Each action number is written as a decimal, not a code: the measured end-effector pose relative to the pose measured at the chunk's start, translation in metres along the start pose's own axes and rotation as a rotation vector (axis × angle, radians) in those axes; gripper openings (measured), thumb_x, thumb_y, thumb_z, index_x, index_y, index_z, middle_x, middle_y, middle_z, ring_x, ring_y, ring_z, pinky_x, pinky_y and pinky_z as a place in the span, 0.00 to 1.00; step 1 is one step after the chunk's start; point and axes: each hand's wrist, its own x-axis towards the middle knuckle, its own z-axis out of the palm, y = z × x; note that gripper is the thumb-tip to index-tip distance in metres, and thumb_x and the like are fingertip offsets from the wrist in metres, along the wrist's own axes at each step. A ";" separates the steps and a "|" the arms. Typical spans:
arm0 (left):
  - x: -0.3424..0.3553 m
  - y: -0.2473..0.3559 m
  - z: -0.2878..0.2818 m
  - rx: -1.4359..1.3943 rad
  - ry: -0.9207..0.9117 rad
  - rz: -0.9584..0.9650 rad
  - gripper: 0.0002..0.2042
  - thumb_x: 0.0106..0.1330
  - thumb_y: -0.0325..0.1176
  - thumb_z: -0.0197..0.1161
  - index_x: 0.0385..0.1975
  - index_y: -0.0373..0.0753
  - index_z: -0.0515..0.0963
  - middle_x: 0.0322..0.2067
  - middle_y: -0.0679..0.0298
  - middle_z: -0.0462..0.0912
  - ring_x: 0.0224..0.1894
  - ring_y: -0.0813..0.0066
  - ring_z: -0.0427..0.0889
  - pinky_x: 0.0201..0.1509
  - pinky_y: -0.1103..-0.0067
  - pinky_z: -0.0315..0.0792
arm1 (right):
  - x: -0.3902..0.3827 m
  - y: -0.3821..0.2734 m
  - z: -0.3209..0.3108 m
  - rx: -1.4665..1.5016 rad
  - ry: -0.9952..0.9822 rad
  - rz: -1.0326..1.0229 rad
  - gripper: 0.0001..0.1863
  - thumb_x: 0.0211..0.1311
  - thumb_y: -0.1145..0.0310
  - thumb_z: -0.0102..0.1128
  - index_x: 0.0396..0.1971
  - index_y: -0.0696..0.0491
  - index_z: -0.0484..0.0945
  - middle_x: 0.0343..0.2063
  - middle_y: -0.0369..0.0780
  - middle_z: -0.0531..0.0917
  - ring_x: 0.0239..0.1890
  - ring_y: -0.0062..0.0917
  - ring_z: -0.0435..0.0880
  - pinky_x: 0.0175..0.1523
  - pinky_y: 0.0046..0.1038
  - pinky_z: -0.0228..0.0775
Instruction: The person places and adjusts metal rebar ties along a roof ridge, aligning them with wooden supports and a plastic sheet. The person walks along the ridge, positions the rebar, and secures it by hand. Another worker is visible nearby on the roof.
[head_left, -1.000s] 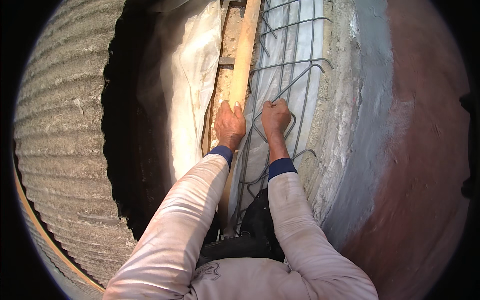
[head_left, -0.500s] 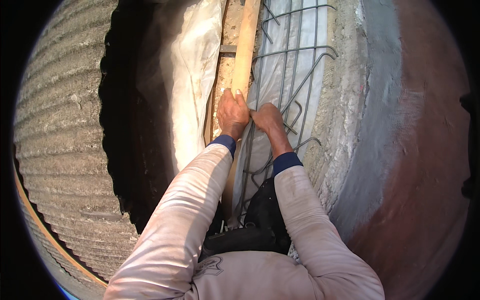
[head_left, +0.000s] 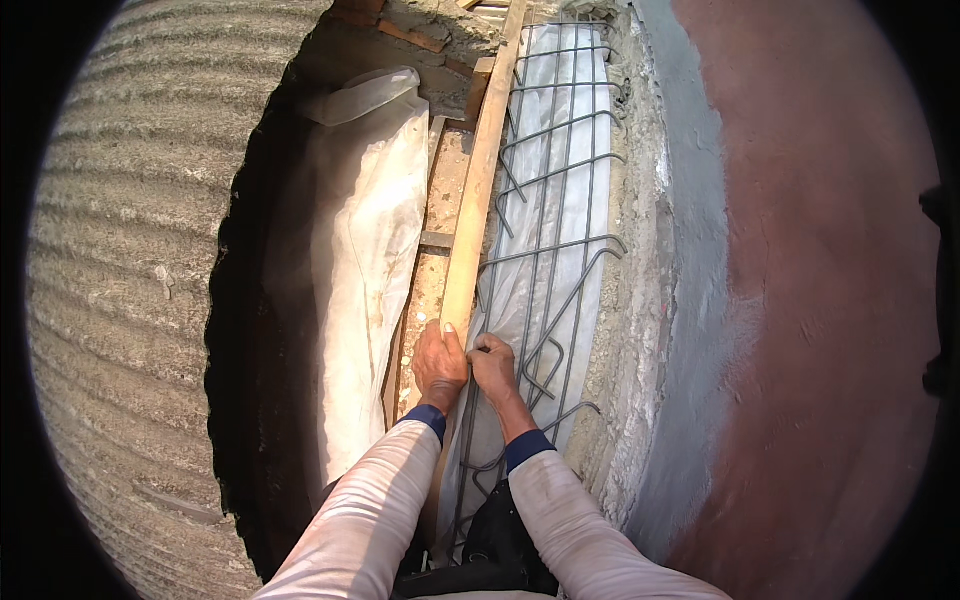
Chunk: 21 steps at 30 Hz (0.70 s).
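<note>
My left hand [head_left: 440, 366] grips the long wooden plank [head_left: 472, 230], its thumb lying along the top and its fingers over the left edge. Close beside it, my right hand [head_left: 492, 368] is closed in a pinch at the plank's right edge. What lies between those fingertips is too small to make out. Just right of the plank runs a grid of steel rebar [head_left: 541, 240], with several bent ends. Under the bars lies a translucent plastic sheet [head_left: 575, 220].
A rough concrete edge [head_left: 635, 330] and a grey and reddish wall [head_left: 800, 300] border the right. Left of the plank hang pale plastic sheeting [head_left: 365, 260] and a dark gap. Corrugated roofing [head_left: 130, 300] fills the far left. A short wooden crosspiece [head_left: 436, 240] meets the plank.
The view has tilted forward, so my hands appear lower and more of the plank and rebar shows ahead. Both hands stay at the plank, in nearly the same pose.
</note>
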 end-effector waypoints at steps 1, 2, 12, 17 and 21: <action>0.001 0.000 0.001 0.012 0.010 -0.010 0.19 0.81 0.44 0.48 0.50 0.33 0.78 0.44 0.39 0.84 0.50 0.35 0.81 0.56 0.49 0.72 | 0.002 -0.003 0.000 0.153 0.008 0.102 0.03 0.63 0.80 0.66 0.32 0.56 0.81 0.27 0.34 0.82 0.26 0.19 0.78 0.30 0.25 0.71; 0.001 -0.001 0.001 0.010 0.016 -0.006 0.19 0.81 0.45 0.48 0.50 0.34 0.77 0.44 0.40 0.84 0.50 0.36 0.81 0.56 0.49 0.72 | 0.002 -0.006 -0.001 0.308 -0.002 0.210 0.03 0.63 0.80 0.65 0.32 0.56 0.82 0.27 0.35 0.82 0.26 0.20 0.79 0.29 0.26 0.71; 0.002 -0.004 0.006 0.037 0.022 -0.028 0.19 0.81 0.45 0.47 0.51 0.35 0.77 0.45 0.41 0.84 0.51 0.37 0.81 0.57 0.50 0.72 | 0.026 0.007 0.029 -0.039 0.246 0.430 0.10 0.63 0.75 0.65 0.31 0.69 0.82 0.32 0.57 0.88 0.35 0.47 0.90 0.40 0.44 0.78; 0.004 0.000 0.004 0.027 0.011 -0.042 0.18 0.80 0.44 0.49 0.50 0.34 0.77 0.43 0.40 0.84 0.51 0.37 0.81 0.57 0.50 0.72 | 0.034 0.009 0.027 -0.199 0.214 0.227 0.06 0.56 0.74 0.63 0.27 0.62 0.84 0.29 0.52 0.89 0.34 0.48 0.89 0.43 0.40 0.79; 0.005 -0.002 0.004 -0.010 0.061 0.028 0.19 0.77 0.43 0.53 0.54 0.32 0.76 0.46 0.40 0.83 0.52 0.37 0.81 0.58 0.51 0.73 | 0.023 -0.012 0.006 0.040 0.090 0.080 0.07 0.66 0.74 0.65 0.26 0.56 0.81 0.24 0.33 0.81 0.25 0.24 0.79 0.32 0.30 0.70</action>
